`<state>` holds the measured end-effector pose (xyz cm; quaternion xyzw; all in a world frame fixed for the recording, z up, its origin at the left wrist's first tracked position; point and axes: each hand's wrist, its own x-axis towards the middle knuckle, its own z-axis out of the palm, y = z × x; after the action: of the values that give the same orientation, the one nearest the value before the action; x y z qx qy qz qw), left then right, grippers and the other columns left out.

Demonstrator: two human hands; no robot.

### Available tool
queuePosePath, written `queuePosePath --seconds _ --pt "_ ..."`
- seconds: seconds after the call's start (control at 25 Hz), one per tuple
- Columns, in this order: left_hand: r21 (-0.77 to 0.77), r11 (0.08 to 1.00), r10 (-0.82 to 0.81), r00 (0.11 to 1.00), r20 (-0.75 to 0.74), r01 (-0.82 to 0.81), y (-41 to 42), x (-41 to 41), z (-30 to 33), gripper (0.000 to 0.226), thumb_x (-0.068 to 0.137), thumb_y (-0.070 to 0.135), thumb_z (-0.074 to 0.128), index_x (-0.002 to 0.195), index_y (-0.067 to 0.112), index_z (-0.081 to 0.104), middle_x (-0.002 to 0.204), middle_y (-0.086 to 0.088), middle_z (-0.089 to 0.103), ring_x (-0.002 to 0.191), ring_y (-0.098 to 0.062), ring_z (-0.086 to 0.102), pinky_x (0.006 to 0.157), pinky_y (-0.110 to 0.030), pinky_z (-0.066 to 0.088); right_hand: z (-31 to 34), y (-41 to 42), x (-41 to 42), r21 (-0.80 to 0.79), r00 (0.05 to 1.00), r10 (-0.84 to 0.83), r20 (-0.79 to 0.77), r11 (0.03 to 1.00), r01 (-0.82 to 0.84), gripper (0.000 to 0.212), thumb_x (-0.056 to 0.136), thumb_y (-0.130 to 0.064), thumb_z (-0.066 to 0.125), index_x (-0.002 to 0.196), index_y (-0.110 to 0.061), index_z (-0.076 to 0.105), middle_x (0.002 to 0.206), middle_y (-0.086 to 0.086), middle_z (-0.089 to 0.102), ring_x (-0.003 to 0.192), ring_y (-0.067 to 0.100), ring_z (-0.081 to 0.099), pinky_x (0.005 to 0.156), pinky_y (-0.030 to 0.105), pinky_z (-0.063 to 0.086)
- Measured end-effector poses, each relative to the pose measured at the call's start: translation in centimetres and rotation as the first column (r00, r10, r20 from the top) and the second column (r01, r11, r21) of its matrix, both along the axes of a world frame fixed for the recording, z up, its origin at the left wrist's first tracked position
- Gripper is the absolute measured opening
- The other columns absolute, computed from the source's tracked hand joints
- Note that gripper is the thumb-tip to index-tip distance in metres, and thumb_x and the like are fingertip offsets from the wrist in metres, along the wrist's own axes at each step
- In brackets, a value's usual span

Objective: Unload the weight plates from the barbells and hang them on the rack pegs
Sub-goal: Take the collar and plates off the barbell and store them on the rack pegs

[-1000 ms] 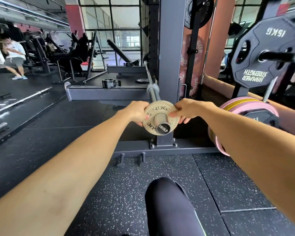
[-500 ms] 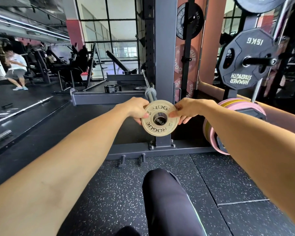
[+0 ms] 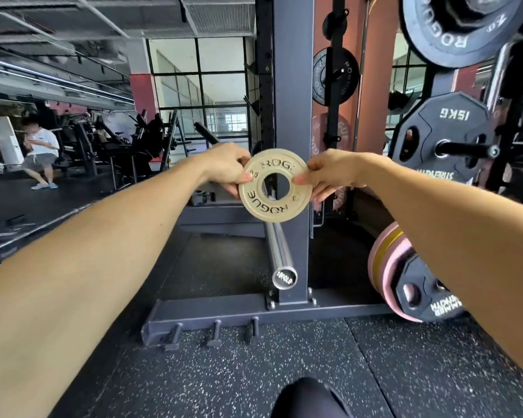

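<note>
Both grips pinching the small plate (image 3: pixel 274 184) — left hand (image 3: pixel 228 167) and right hand (image 3: pixel 329 173) on opposite rims — held upright in the air, clear above the bare barbell sleeve (image 3: pixel 280 257), before the rack upright (image 3: pixel 292 86).

— What is worn on the arms?

— Nothing is worn there. Both forearms are seen bare from the frame edges to the wrists, and no sleeve cuff is shown. The left hand (image 3: pixel 228 170) and the right hand (image 3: pixel 329 173) are ungloved; no watch, band or ring can be made out.

— And lower down?

— A knee (image 3: pixel 310 398) is seen at the bottom edge, covered in smooth, close-fitting black fabric. A thin pale line, perhaps a seam, is faintly shown along its right side.
</note>
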<state>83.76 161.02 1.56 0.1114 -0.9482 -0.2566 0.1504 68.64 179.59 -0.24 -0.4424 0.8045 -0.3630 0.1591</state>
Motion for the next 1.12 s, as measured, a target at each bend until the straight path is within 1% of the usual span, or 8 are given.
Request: queuePosePath --seconds 0.2,0.32,0.36,0.44,0.56,0.92,1.04,1.12 --pt "-0.049 0.998 0.038 0.976 -0.216 -0.05 -3.3 -6.9 4.0 0.015 0.093 0.014 0.063 0.108 0.018 0.061 0.094 -0.003 0.068 0.065 -0.01 0.069 0.057 -0.02 0.057 5.4 -2.6 -6.8 -0.111 0.999 0.001 -0.043 0.994 -0.006 0.024 0.091 -0.031 0.065 0.104 -0.011 0.066 0.1 0.013 0.074 0.085 0.021 0.072 0.077 0.031 0.061" --pt "-0.012 0.994 0.099 0.944 -0.315 -0.108 -5.0 -11.4 6.5 0.018 0.093 0.019 0.063 0.111 0.021 0.063 0.103 -0.004 0.068 0.087 -0.021 0.068 0.081 -0.036 0.056 8.3 -4.8 -11.5 -0.144 0.999 0.002 -0.041 0.99 -0.007 0.031 0.093 -0.031 0.062 0.112 -0.007 0.064 0.1 0.015 0.073 0.084 0.022 0.071 0.078 0.033 0.061" --pt "0.001 0.991 0.127 0.934 -0.335 -0.135 -5.4 -12.7 7.9 0.016 0.094 0.02 0.062 0.11 0.023 0.064 0.105 -0.004 0.069 0.095 -0.023 0.065 0.089 -0.035 0.051 9.6 -5.5 -13.0 -0.149 0.999 -0.002 -0.046 0.989 -0.005 0.033 0.093 -0.032 0.062 0.114 -0.006 0.063 0.1 0.015 0.073 0.085 0.023 0.071 0.078 0.034 0.061" --pt "-0.011 0.984 0.164 0.928 -0.333 -0.178 -5.2 -13.8 10.2 0.024 0.096 0.022 0.058 0.12 0.023 0.063 0.11 -0.002 0.07 0.105 -0.018 0.06 0.088 -0.028 0.038 11.7 -6.6 -14.7 -0.17 0.998 0.001 -0.068 0.985 -0.013 0.035 0.093 -0.035 0.062 0.115 -0.007 0.064 0.098 0.013 0.074 0.084 0.022 0.072 0.072 0.031 0.061" --pt "0.025 0.98 0.194 0.919 -0.343 -0.197 -5.5 -16.3 17.5 0.032 0.098 0.02 0.056 0.129 0.018 0.058 0.112 0.003 0.067 0.098 -0.013 0.057 0.084 -0.024 0.035 18.7 -8.2 -18.1 -0.207 0.998 -0.015 -0.056 0.978 0.004 0.036 0.091 -0.036 0.064 0.112 -0.007 0.065 0.095 0.013 0.074 0.079 0.021 0.072 0.066 0.028 0.06" --pt "-0.011 0.975 0.206 0.915 -0.346 -0.223 -6.2 -21.9 47.2 0.022 0.097 0.02 0.058 0.118 0.018 0.063 0.109 -0.003 0.07 0.097 -0.017 0.062 0.083 -0.026 0.042 48.3 -8.5 -22.9 -0.253 0.997 -0.033 -0.066 0.967 0.015 0.029 0.093 -0.03 0.062 0.109 -0.007 0.063 0.089 0.01 0.073 0.074 0.019 0.072 0.067 0.027 0.061" --pt "-0.018 0.975 0.198 0.912 -0.358 -0.219 -4.9 -21.9 53.9 0.025 0.097 0.018 0.057 0.121 0.017 0.062 0.108 0.0 0.067 0.094 -0.015 0.058 0.092 -0.034 0.045 54.7 -7.3 -22.9 -0.273 0.997 -0.034 -0.074 0.962 0.012 0.027 0.093 -0.032 0.062 0.107 -0.009 0.063 0.092 0.013 0.073 0.076 0.02 0.072 0.068 0.029 0.061" --pt "-0.037 0.977 0.182 0.912 -0.368 -0.21 -4.3 -22.1 56.5 0.019 0.096 0.019 0.059 0.114 0.02 0.064 0.103 0.002 0.068 0.085 -0.016 0.057 0.086 -0.034 0.047 57.4 -6.0 -22.5 -0.272 0.997 -0.038 -0.073 0.962 0.017 0.024 0.093 -0.032 0.062 0.102 -0.01 0.063 0.091 0.012 0.073 0.076 0.021 0.072 0.07 0.032 0.061"
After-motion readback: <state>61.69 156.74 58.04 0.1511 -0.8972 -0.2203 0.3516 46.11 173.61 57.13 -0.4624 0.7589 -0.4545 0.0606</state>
